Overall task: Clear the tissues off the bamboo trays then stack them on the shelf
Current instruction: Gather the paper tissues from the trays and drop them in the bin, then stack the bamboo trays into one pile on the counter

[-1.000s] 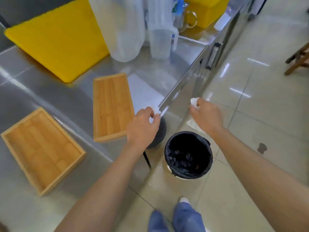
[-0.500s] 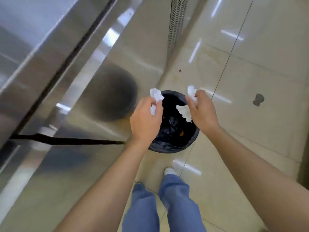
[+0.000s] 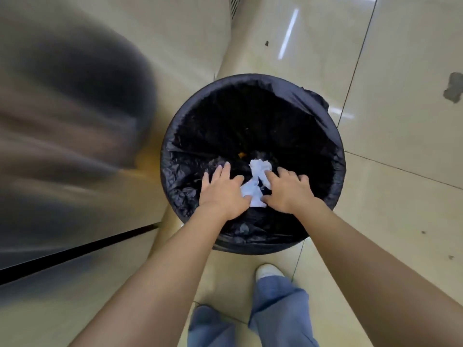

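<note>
Both my hands hang inside the mouth of a round bin (image 3: 172, 136) lined with a black bag. My left hand (image 3: 223, 194) has its fingers spread and holds nothing. My right hand (image 3: 288, 191) is also spread, palm down. Between and just beyond them, crumpled white tissues (image 3: 255, 181) drop loose into the bin; one wad (image 3: 260, 167) sits a little farther in. No finger closes around them. The bamboo trays are out of view.
A steel cabinet front (image 3: 75, 146) fills the left side, blurred by motion, with a dark seam low down. Beige floor tiles (image 3: 400, 121) lie to the right and behind the bin. My shoe and blue trouser legs (image 3: 275, 304) stand just below the bin.
My view dropped from the counter with the trays to the bin. Both hands carried tissues over the bin, lowered into its mouth and opened, letting the tissues go.
</note>
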`<action>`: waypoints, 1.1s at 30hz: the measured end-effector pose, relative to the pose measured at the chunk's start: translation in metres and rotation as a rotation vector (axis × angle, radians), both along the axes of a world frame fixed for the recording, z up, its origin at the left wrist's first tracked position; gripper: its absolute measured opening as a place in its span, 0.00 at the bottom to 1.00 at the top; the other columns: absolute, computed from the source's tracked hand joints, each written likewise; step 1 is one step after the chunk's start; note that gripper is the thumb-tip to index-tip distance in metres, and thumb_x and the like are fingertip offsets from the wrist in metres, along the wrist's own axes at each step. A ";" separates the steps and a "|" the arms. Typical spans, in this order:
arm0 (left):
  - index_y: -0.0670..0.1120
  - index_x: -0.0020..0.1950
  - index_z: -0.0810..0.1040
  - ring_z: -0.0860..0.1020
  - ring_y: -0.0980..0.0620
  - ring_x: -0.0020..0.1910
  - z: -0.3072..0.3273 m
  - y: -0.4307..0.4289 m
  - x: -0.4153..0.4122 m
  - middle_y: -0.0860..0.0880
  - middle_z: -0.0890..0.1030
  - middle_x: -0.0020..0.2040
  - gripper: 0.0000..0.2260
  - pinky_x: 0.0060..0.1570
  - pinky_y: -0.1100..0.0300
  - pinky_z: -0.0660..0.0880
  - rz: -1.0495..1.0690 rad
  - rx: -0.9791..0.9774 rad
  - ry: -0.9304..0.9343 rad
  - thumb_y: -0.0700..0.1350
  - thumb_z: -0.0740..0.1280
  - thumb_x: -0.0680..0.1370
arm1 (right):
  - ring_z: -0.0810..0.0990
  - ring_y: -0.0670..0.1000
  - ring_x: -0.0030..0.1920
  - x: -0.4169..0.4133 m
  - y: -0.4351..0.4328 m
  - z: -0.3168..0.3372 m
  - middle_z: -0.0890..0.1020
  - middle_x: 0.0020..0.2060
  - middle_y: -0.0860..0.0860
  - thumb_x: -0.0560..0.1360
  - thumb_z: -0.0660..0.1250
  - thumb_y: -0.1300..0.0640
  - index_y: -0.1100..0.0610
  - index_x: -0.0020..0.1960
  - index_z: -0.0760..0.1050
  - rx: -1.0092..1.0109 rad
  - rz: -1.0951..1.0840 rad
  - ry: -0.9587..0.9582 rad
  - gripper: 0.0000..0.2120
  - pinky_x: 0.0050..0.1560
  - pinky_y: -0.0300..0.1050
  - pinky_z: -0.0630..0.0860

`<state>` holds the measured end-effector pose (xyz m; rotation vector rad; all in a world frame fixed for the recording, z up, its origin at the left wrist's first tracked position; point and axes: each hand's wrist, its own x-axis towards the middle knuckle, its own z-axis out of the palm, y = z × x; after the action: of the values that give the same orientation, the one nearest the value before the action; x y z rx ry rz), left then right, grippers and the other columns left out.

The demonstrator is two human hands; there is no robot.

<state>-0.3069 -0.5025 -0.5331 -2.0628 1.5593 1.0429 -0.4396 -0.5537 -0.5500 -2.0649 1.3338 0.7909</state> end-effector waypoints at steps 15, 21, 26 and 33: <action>0.49 0.73 0.63 0.66 0.46 0.70 0.393 -0.005 0.040 0.46 0.70 0.71 0.28 0.70 0.51 0.61 0.151 -0.718 -0.082 0.61 0.58 0.77 | 0.59 0.55 0.73 0.023 -0.024 0.405 0.56 0.75 0.55 0.68 0.50 0.29 0.44 0.75 0.42 -0.520 0.104 -0.537 0.40 0.72 0.53 0.54; 0.51 0.73 0.63 0.67 0.47 0.70 0.527 0.021 0.062 0.48 0.70 0.71 0.33 0.70 0.50 0.63 0.258 -0.901 -0.139 0.66 0.51 0.73 | 0.57 0.53 0.74 0.045 -0.017 0.550 0.53 0.76 0.54 0.70 0.56 0.32 0.41 0.74 0.40 -0.660 0.227 -0.652 0.39 0.73 0.52 0.49; 0.51 0.72 0.65 0.67 0.48 0.70 0.588 0.062 0.079 0.48 0.71 0.71 0.35 0.69 0.52 0.62 0.390 -0.996 -0.191 0.68 0.49 0.69 | 0.61 0.53 0.73 0.071 0.003 0.614 0.56 0.76 0.54 0.69 0.57 0.31 0.43 0.74 0.43 -0.724 0.322 -0.721 0.40 0.73 0.52 0.52; 0.51 0.73 0.63 0.66 0.47 0.70 0.635 0.153 0.124 0.48 0.69 0.72 0.28 0.69 0.50 0.64 0.618 -1.008 -0.330 0.62 0.57 0.76 | 0.61 0.56 0.73 0.138 0.051 0.654 0.58 0.75 0.56 0.71 0.58 0.33 0.44 0.75 0.43 -0.711 0.509 -0.797 0.39 0.72 0.53 0.55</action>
<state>-0.1829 -0.3493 0.1014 -3.2956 1.4209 -0.0770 -0.3014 -0.5024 0.1036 -2.8596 0.6629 -0.4303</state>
